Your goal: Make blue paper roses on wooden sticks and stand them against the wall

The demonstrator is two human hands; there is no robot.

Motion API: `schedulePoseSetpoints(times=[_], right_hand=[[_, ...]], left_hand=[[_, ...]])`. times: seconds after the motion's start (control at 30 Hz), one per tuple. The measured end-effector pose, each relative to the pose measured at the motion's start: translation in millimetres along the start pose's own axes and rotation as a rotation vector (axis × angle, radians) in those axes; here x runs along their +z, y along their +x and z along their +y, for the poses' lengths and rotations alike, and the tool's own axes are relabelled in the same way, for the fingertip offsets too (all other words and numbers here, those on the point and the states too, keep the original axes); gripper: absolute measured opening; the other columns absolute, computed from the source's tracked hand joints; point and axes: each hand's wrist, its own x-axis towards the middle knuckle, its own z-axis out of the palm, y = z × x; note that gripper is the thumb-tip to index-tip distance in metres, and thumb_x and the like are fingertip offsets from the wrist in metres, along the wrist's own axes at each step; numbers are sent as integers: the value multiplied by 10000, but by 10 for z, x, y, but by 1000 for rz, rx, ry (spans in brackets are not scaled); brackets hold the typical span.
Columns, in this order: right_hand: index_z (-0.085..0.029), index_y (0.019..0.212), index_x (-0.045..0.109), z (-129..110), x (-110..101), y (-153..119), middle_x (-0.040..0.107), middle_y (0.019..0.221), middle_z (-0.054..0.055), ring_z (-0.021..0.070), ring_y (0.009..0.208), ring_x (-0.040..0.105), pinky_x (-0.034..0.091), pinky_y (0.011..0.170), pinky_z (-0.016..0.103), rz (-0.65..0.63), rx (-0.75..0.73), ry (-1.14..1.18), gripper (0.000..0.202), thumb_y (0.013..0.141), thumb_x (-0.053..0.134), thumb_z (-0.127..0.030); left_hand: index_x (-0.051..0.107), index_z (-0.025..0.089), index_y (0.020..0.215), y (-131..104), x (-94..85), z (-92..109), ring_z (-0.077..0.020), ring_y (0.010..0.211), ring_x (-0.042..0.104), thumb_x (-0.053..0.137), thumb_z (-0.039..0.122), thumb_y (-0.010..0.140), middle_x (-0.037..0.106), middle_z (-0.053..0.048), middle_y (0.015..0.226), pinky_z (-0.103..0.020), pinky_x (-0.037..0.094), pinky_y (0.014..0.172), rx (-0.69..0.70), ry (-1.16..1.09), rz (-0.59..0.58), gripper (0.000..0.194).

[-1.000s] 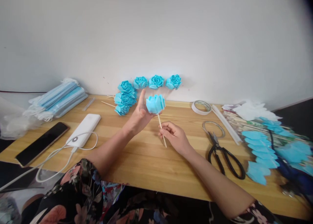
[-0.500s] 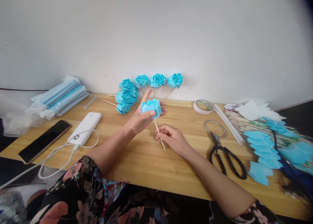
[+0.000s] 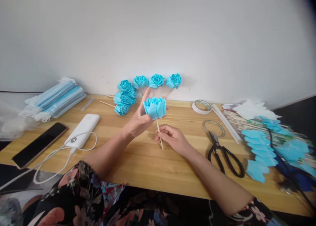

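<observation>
Right hand [image 3: 172,138] pinched shut on the wooden stick stem [image 3: 158,124] of a blue artificial rose [image 3: 155,108], stem tip poking out below, mid-table [image 3: 138,160]; black-handled scissors [image 3: 218,150] to the right, white power bank [image 3: 86,125] to the left. Left hand [image 3: 139,123] slightly farther, loosely open, cupped round the raised bloom. Far side: more blue roses [image 3: 124,97], some clustered, three lined along the wall [image 3: 222,48]; tape roll [image 3: 200,111] right of them.
</observation>
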Motion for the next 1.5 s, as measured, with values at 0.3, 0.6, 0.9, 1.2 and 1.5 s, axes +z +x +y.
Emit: schedulePoseSetpoints(times=[0.3, 0.6, 0.9, 1.2, 1.5], right_hand=[[-185, 992, 642, -27, 5, -15, 704, 791, 21, 128, 678, 646, 533, 675, 294, -103, 34, 20, 329, 906, 639, -503], [-184, 995, 647, -6, 0, -9, 706, 791, 23, 128, 677, 643, 524, 663, 288, -91, 49, 4, 330, 903, 647, -501], [-190, 1006, 644, -37, -15, -15, 708, 813, 24, 134, 685, 656, 542, 659, 293, -73, 55, 88, 348, 901, 654, -522], [-171, 1013, 650, -23, 4, -14, 706, 802, 24, 128, 700, 654, 547, 691, 298, -168, 61, 91, 374, 911, 648, -531], [-178, 1038, 664, -37, -4, -15, 715, 778, 23, 132, 672, 653, 524, 658, 289, -130, 46, 77, 384, 872, 696, -523]], left_hand=[[331, 401, 1541, 44, -133, -44, -307, 1233, 633, 871, 552, 687, 591, -110, 1436, -484, 483, 1035, -13, -45, -54, 1021], [323, 299, 1568, 32, -122, -69, -165, 805, 704, 836, 347, 782, 694, 27, 817, -429, 515, 997, 12, 1, -18, 940], [345, 389, 1545, 53, -194, -16, -305, 1203, 647, 841, 681, 639, 627, -101, 1378, -491, 491, 1036, -41, -63, -92, 1073], [309, 354, 1567, 34, -188, 5, -337, 1242, 628, 848, 651, 658, 625, -148, 1381, -532, 429, 1096, -61, -44, -164, 1098], [236, 316, 1596, 18, -114, 21, -219, 905, 722, 869, 390, 733, 714, -6, 890, -436, 512, 969, -6, 50, -84, 1073]])
